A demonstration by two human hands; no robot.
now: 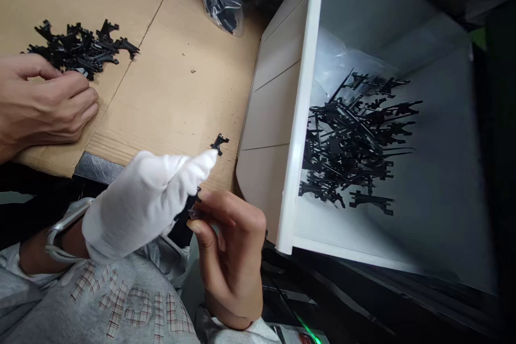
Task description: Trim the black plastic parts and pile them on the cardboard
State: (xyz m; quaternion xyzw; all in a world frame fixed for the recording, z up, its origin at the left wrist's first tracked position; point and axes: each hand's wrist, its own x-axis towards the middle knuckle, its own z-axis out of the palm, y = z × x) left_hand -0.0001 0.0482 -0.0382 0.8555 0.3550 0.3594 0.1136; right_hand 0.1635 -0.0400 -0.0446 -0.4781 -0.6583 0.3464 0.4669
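Left hand (145,199) and right hand (229,247) pinch one part (220,143); two piles (80,48) (355,145) nearby.

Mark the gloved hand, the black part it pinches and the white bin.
gloved hand (141,201), head view, back of the hand.
black part (220,143), head view, tip past the fingertip.
white bin (300,118), head view, near rim.

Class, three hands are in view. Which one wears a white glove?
The person's left hand, low centre, a black part at its fingertip. The right hand beside it and another person's hand at far left are bare.
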